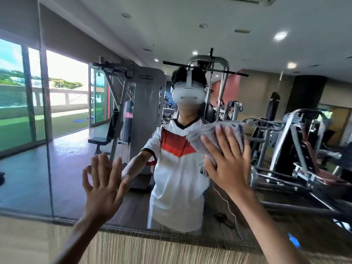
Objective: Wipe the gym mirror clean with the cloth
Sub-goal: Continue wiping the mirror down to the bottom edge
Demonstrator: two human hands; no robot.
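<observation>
Cloth (200,137), blurred and half hidden, is pressed to mirror (76,168) at 2 o'clock by flat-fingered right hand (226,159). Left hand (103,180) is spread, released, at 8 o'clock. Bare glass is seen at 10 o'clock, bottom edge at 6.

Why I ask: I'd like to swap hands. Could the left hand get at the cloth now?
Probably yes. The left hand rests open on the mirror; the right hand presses the cloth to it nearby, and nothing shows between them.
</observation>
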